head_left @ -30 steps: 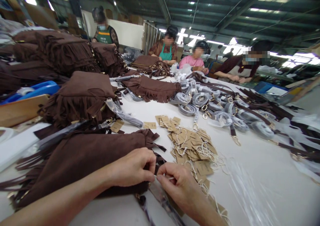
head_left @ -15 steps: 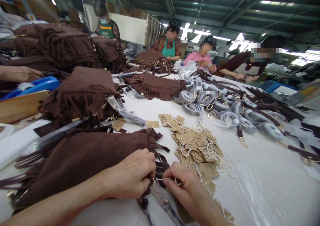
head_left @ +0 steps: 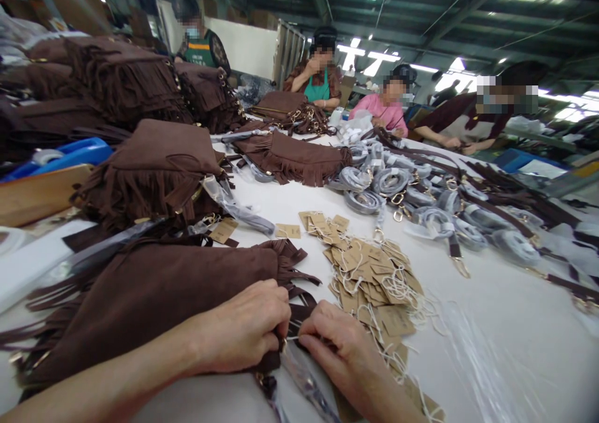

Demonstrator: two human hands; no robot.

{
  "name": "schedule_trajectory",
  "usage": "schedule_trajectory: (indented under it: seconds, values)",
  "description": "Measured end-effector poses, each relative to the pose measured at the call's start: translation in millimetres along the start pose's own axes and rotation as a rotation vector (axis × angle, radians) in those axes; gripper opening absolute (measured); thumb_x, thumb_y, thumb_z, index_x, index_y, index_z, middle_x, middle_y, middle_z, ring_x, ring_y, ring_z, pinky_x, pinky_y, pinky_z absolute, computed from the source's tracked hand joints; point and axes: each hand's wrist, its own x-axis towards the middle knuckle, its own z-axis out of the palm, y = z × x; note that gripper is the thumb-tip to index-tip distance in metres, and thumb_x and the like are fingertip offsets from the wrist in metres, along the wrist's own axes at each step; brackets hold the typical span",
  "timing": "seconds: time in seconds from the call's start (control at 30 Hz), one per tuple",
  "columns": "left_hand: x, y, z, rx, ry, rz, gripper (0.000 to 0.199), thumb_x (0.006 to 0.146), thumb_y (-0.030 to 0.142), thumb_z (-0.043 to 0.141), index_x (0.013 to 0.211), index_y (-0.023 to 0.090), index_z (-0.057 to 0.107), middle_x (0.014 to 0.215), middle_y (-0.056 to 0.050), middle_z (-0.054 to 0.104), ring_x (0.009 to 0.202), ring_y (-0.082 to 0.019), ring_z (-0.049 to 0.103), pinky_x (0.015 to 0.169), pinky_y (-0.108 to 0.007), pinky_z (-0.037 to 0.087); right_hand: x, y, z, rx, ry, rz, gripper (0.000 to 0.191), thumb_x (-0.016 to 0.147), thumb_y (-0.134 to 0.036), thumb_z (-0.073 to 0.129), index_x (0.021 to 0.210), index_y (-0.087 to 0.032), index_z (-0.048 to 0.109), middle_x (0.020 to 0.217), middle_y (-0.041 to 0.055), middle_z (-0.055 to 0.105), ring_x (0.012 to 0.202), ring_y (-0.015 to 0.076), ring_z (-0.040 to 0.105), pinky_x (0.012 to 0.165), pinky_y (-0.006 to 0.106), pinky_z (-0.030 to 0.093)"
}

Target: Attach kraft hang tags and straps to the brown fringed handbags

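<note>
A: Across the broad white flat tabletop lies the dark-brown, soft, fringed bag, in front of the person, one end right at the hands, presumably so its fittings stay within easy reach.

B: And just beyond, the loose heap of tan cardboard tags, spread within a short reach, likely for quick access!

A: Now the left hand, curled inward over that bag end, probably steadying it. Whether those fingers pinch anything, nobody can tell; the knuckles hide it.

B: The right hand is clearer: thumb and forefinger pressed together on the thin white string, which spans to the left fingertips, perhaps to keep it taut. Just under them, the small gold metal ring.

A: What's different from half a second ago? The co-worker in the green apron has a hand up at the face; it was low before.

B: The other hand by the bright-blue plastic dispenser is gone, and the right fingertips sit slightly nearer the left!
</note>
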Motion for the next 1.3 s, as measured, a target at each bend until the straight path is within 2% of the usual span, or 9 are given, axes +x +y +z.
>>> schedule_trajectory:
  seconds: [0.2, 0.6, 0.87, 1.03, 1.17, 1.3]
  values:
    - [0.9, -2.4, 0.6, -0.024, 0.004, 0.010, 0.019, 0.075, 0.002, 0.064, 0.076, 0.020, 0.058, 0.089, 0.001, 0.060, 0.096, -0.017, 0.051, 0.085, -0.025, 0.040, 1.0, 1.8, 2.8, -0.010, -0.011, -0.025, 0.017, 0.093, -0.014, 0.056, 0.080, -0.020, 0.066, 0.081, 0.0008, 0.058, 0.077, 0.0154, 0.059, 0.068, 0.025, 0.042]
    - [1.0, 2.9, -2.9, 0.017, -0.021, -0.028, 0.019, 0.076, 0.001, 0.068, 0.077, 0.018, 0.059, 0.091, 0.001, 0.061, 0.098, -0.017, 0.052, 0.086, -0.025, 0.041, 4.4, -0.8, -2.4, -0.089, -0.030, -0.053, 0.016, 0.093, -0.016, 0.057, 0.082, -0.020, 0.068, 0.080, 0.0013, 0.056, 0.075, 0.0156, 0.059, 0.064, 0.025, 0.040]
    - [0.7, 2.2, -2.0, 0.029, -0.007, -0.019, 0.022, 0.076, 0.004, 0.071, 0.075, 0.018, 0.055, 0.089, 0.000, 0.061, 0.096, -0.018, 0.054, 0.081, -0.024, 0.040, 5.5, -1.7, 5.5, -0.042, -0.061, -0.067, 0.016, 0.093, -0.014, 0.057, 0.083, -0.019, 0.069, 0.080, 0.0017, 0.057, 0.076, 0.0159, 0.059, 0.065, 0.025, 0.040]
    - [0.3, 0.1, -0.1, 0.046, 0.036, 0.009, 0.023, 0.074, 0.004, 0.073, 0.074, 0.018, 0.054, 0.088, 0.000, 0.061, 0.093, -0.018, 0.054, 0.079, -0.024, 0.041, 5.7, 0.5, 11.4, 0.045, -0.037, -0.098, 0.016, 0.091, -0.010, 0.058, 0.082, -0.019, 0.068, 0.080, 0.0016, 0.058, 0.077, 0.0153, 0.059, 0.066, 0.024, 0.041]
    - [1.8, -2.8, 6.8, 0.122, 0.064, 0.094, 0.020, 0.083, 0.005, 0.059, 0.068, 0.017, 0.051, 0.082, -0.002, 0.061, 0.084, -0.018, 0.054, 0.076, -0.026, 0.040, 5.8, 0.9, 12.6, 0.053, -0.024, -0.093, 0.016, 0.091, -0.012, 0.057, 0.082, -0.019, 0.068, 0.081, 0.0021, 0.059, 0.077, 0.0157, 0.059, 0.066, 0.024, 0.041]
    - [4.9, -8.1, 15.1, 0.126, 0.199, 0.153, 0.019, 0.078, 0.003, 0.055, 0.068, 0.018, 0.049, 0.075, -0.001, 0.058, 0.073, -0.016, 0.051, 0.068, -0.027, 0.037, 4.7, -3.0, 6.5, 0.111, -0.007, -0.030, 0.015, 0.091, -0.015, 0.055, 0.090, -0.021, 0.069, 0.086, 0.0023, 0.065, 0.083, 0.0173, 0.061, 0.075, 0.027, 0.043]
